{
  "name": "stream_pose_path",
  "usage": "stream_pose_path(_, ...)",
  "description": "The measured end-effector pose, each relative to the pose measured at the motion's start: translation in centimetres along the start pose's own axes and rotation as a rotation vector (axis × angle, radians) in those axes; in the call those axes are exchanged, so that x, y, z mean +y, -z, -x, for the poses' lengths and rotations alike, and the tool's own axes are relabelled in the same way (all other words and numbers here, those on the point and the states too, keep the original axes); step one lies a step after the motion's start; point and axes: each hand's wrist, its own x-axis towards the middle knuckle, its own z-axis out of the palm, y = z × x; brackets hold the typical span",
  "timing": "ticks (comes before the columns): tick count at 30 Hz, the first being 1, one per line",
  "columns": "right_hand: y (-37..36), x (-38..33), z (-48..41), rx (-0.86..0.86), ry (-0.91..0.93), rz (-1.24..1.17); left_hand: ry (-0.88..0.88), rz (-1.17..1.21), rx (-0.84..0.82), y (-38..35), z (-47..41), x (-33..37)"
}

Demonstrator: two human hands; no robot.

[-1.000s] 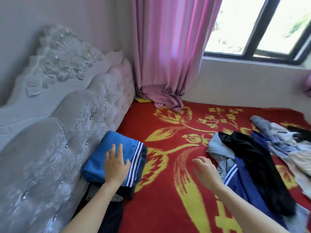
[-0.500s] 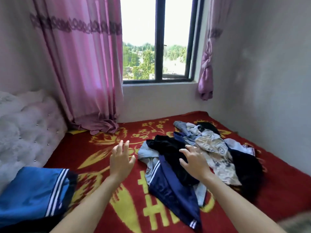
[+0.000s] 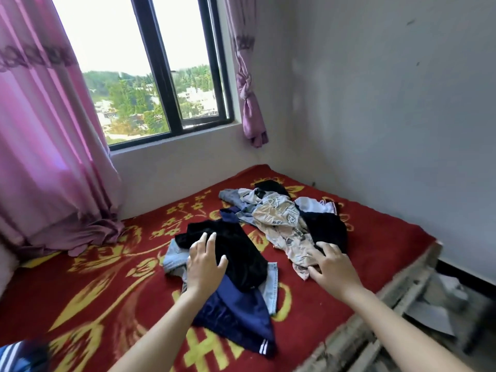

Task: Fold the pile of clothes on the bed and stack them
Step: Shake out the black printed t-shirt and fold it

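Black garment (image 3: 241, 253) under L hand (image 3: 205, 267); printed shirt (image 3: 284, 229) touching R hand (image 3: 334, 267).

One worn view, at head height. We look forward and down across the bed (image 3: 107, 277), facing the corner where the window (image 3: 161, 76) side meets the bare wall (image 3: 389, 116). Wide lens: the window frame and curtain (image 3: 40, 130) lean outward at the edges. Both forearms enter from the bottom edge. The left hand (image 3: 205, 267) and right hand (image 3: 332, 267) sit near us, just below mid-frame, on the pile (image 3: 281, 224). The window is far, upper left. The bed's right edge runs off at lower right. A blue stack (image 3: 10, 355) is clipped by the lower-left corner.
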Motion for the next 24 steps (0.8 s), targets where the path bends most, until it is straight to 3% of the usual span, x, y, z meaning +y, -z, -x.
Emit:
stream_pose_path(6,-2.8,2.2,-3.3,-0.071,-0.026,0.016,0.092,0.056,-0.016,-3.7,-3.6,-1.9)
stream_pose_path(12,-7.5,1.7,-8.2,-0.183,-0.066,-0.122,0.217,0.056,-0.08,-7.7,-5.8,-5.0)
stream_pose_path(19,-14.6,1.2,-10.5,-0.466,-0.015,-0.15,0.35,-0.031,-0.181,-11.5,-6.2,-7.3)
stream_pose_path(24,-18.6,3.4,-14.5,-0.604,0.068,-0.166,0.502,-0.065,-0.142,-13.3,-7.2,-7.1)
